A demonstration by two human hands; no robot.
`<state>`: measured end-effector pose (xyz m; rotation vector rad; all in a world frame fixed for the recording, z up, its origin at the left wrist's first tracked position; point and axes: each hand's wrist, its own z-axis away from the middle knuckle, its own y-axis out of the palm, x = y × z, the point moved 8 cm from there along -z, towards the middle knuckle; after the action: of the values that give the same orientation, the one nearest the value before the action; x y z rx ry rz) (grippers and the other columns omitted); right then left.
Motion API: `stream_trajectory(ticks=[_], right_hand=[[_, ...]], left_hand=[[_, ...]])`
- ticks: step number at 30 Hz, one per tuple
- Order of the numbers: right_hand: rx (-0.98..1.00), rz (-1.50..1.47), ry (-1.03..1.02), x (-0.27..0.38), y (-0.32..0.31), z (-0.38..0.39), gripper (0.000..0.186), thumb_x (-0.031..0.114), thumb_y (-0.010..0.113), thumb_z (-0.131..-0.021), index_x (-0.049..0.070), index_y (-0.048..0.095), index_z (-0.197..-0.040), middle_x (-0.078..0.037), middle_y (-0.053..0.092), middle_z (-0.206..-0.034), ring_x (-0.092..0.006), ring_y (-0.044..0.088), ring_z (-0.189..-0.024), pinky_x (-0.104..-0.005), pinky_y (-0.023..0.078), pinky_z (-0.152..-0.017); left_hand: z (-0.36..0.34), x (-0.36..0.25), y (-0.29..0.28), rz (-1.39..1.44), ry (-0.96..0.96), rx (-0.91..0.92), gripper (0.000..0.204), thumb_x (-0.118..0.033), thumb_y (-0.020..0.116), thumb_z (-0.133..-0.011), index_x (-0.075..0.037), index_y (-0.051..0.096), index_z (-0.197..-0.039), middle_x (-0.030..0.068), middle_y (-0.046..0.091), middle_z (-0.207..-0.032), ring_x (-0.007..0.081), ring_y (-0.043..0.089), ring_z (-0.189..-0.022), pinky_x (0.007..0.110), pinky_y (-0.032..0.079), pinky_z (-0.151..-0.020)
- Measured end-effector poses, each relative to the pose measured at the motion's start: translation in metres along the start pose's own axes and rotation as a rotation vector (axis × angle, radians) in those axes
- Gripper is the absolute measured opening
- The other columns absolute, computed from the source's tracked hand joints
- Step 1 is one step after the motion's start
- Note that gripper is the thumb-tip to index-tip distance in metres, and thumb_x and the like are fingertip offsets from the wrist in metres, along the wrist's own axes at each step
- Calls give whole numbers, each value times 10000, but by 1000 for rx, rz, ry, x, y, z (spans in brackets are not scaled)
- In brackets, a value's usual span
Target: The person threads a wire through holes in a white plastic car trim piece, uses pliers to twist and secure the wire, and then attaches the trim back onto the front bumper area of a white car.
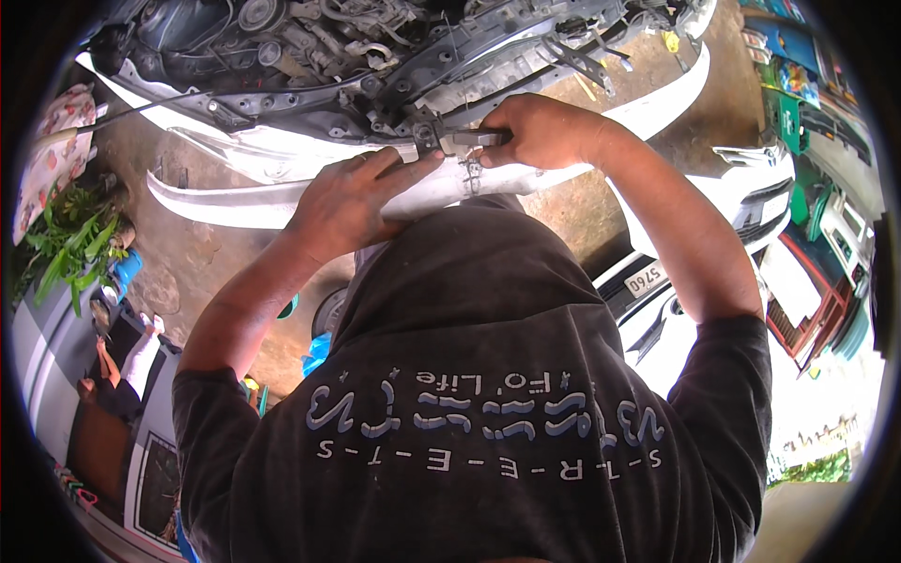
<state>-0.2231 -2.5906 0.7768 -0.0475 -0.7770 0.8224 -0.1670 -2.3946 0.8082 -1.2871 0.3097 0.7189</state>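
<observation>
A long white bumper (225, 205) curves across in front of the car's open front end. My left hand (347, 202) is closed over the bumper's edge, its index finger stretched toward a dark metal bracket (427, 136) at the middle. My right hand (540, 131) is closed around a short dark tool (483, 138), whose far end is beside the bracket. The tool's kind is hard to make out, since my fingers cover part of it. Just below it, a small clip-like fitting (471, 174) shows on the bumper.
Exposed engine parts (282, 52) fill the far side. A white car (648, 310) stands close at the right, near green crates (786, 117). Leafy plants (70, 239) are at the left. Another person (117, 380) is at the lower left.
</observation>
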Motion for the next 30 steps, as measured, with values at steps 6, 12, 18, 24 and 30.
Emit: stream_trajectory(ticks=[6,12,18,24,30], right_hand=[[-58,62,-42,-1,1,-3,410,355,782,-973,17,757,-1203,-182,747,-943,-308,716,-865,-419,552,-828],[9,12,44,9,-6,4,403,353,783,-974,14,759,-1190,-189,755,-972,-321,715,-917,-416,545,-859],[-50,72,-7,9,-8,1,387,333,784,-974,12,758,-1189,-181,759,-945,-300,719,-866,-413,552,-823],[80,65,112,7,-6,0,607,454,768,-939,38,702,-1376,-225,656,-1387,-392,612,-1316,-432,475,-1135],[69,80,88,5,-7,-2,607,460,769,-936,36,707,-1365,-221,665,-1375,-390,616,-1310,-431,482,-1127]], left_hand=[[-1,2,-1,5,-34,53,1057,-294,965,-651,-347,500,-1599,117,657,-1216,325,729,-1004,462,622,-863],[0,4,-3,15,-43,41,1038,-300,964,-662,-340,507,-1594,125,658,-1224,328,731,-1012,464,625,-852],[0,4,-5,28,-22,9,1030,-316,962,-657,-312,521,-1588,106,658,-1189,316,730,-983,454,625,-822],[-4,2,-6,44,-23,69,1033,-296,951,-658,-329,513,-1593,86,648,-1179,303,729,-985,445,626,-828],[-6,-4,-7,-26,109,20,1002,-271,934,-714,-383,483,-1601,65,616,-1121,267,737,-951,415,636,-800]])
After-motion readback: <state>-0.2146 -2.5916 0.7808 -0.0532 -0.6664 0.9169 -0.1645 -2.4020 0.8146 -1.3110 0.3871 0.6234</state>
